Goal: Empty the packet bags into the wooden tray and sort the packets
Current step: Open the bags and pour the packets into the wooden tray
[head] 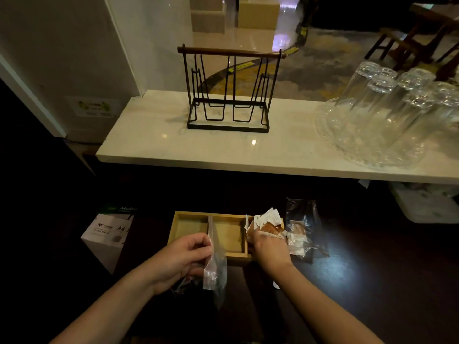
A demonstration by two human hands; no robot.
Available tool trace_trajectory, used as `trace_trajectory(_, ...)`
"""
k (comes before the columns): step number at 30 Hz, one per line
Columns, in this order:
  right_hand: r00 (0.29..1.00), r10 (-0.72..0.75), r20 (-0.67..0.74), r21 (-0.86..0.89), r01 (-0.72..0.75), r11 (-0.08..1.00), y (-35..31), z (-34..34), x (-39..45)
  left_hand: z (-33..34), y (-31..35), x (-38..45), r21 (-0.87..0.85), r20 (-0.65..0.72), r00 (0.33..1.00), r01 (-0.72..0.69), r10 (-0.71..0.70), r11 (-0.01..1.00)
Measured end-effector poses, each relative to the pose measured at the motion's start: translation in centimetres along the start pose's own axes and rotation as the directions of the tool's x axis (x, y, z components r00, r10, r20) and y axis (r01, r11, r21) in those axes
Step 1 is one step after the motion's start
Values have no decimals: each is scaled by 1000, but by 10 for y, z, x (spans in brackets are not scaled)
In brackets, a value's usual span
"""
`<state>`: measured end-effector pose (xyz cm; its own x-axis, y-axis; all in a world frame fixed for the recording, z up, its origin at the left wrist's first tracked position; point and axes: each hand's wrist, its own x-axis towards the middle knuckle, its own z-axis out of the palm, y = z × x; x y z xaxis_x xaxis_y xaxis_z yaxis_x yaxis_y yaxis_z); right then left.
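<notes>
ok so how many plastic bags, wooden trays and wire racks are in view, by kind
plastic bags: 2, one held by the left hand and one right of the tray
wooden tray: 1
wire rack: 1
total: 4

A black wire rack with a wooden bar stands centre frame on a pale marble counter. Upturned glasses crowd the right; a paper box sits lower left.
</notes>
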<state>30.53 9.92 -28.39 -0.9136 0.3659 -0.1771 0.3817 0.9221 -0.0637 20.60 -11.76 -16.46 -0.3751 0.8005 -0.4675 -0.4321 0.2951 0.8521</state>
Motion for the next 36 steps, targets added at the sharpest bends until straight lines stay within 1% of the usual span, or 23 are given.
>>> trace_trajectory(2,999,26,-20,71,-24,997,0,-4,-1,-1,0,-1,9,-8,1000,-18,18,1000)
trace_trajectory(5,988,108,-110,232,-80,970,-1,-13,-3,0,3,0,20,-30,999,-31,31,999)
trace_trajectory(7,988,90,-128,216,-61,974,-1,-15,-4,3,6,0,21,-62,997,-47,49,999)
trace_trajectory(9,992,96,-83,176,-80,981,0,-15,-2,6,9,1,20,-82,995,-56,57,998)
trace_trajectory(11,991,122,-50,182,-111,977,3,-16,3,6,9,3,2,-108,992,-58,58,998)
trace_trajectory(14,990,111,-82,166,-97,981,5,-14,6,7,10,4,-26,-132,990,-57,53,998)
trace_trajectory(17,993,88,-79,136,-77,988,5,-13,4,5,8,5,-29,-129,991,-52,48,998)
trace_trajectory(18,990,106,-94,156,-91,984,3,-16,4,5,9,5,-26,-131,990,-48,44,999)
trace_trajectory(20,971,167,-173,241,-123,963,-4,-29,3,6,10,4,-15,-138,990,-44,42,999)
trace_trajectory(21,961,194,-195,352,-116,929,-12,-41,1,7,10,4,-7,-142,989,-49,48,999)
trace_trajectory(22,963,204,-178,531,-80,843,-22,-55,-2,9,11,4,0,-150,987,-54,54,999)
trace_trajectory(23,977,178,-120,730,-35,683,-34,-71,-6,11,12,4,11,-155,986,-65,65,998)
trace_trajectory(24,994,103,-38,874,-17,486,-47,-87,-11,14,13,5,29,-164,983,-78,82,996)
trace_trajectory(25,1000,9,18,941,-20,339,-58,-100,-15,16,13,6,57,-180,978,-95,104,994)
trace_trajectory(26,997,-61,40,959,-21,283,-67,-107,-19,20,14,7,84,-202,971,-109,124,991)
trace_trajectory(27,995,-91,41,960,-14,280,-73,-111,-21,22,14,7,105,-223,964,-122,142,987)
trace_trajectory(29,997,-65,34,955,-14,296,-79,-117,-22,25,15,9,122,-239,955,-148,174,981)
trace_trajectory(31,998,-48,30,964,-17,264,-77,-121,-20,25,17,9,131,-239,952,-164,192,978)
trace_trajectory(36,998,-62,32,965,-15,263,-70,-127,-20,22,17,9,59,-234,964,-116,127,991)
